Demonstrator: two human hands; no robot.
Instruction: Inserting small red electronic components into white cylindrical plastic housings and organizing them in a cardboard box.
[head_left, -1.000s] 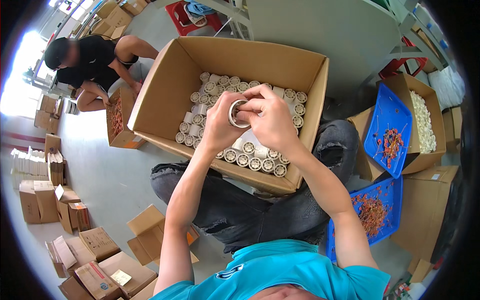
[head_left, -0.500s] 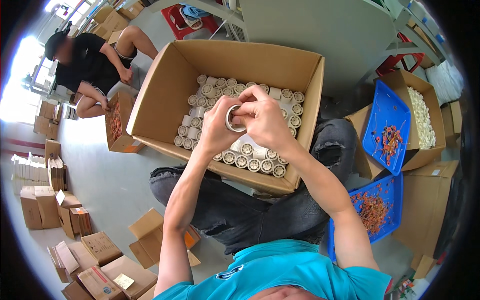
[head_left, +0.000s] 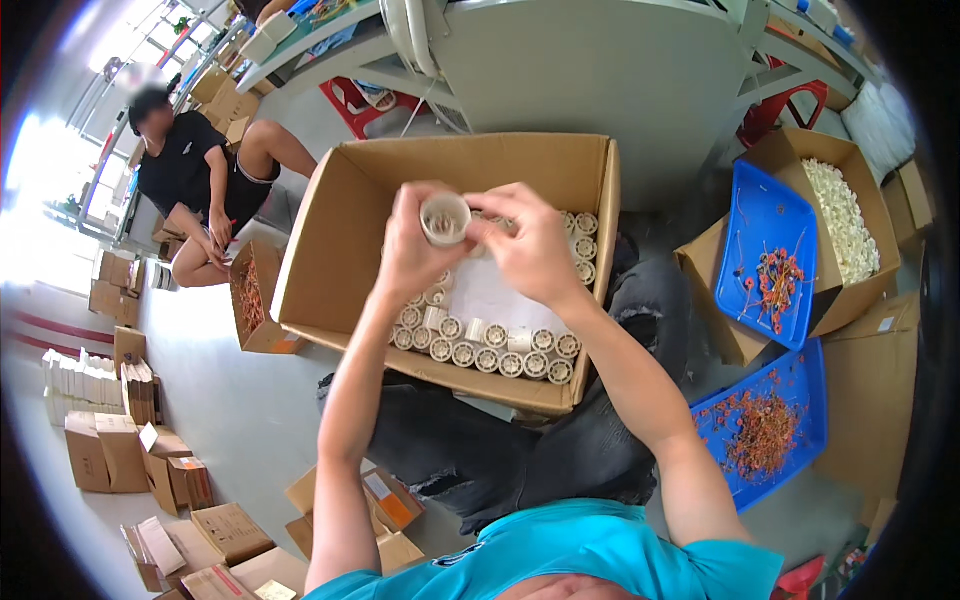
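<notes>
We take the large grey panel as our landmark. Left of it we see a co-worker in a black top and dark shorts, sitting beside a carton of reddish-orange pieces. One red stool stands near the panel's left edge, another red stool near its right. Right of and below the panel we find a tilted blue tray with reddish wired pieces, just beside an open carton of small white pieces. Far left and below the panel we spot a white stack above brown cartons.
</notes>
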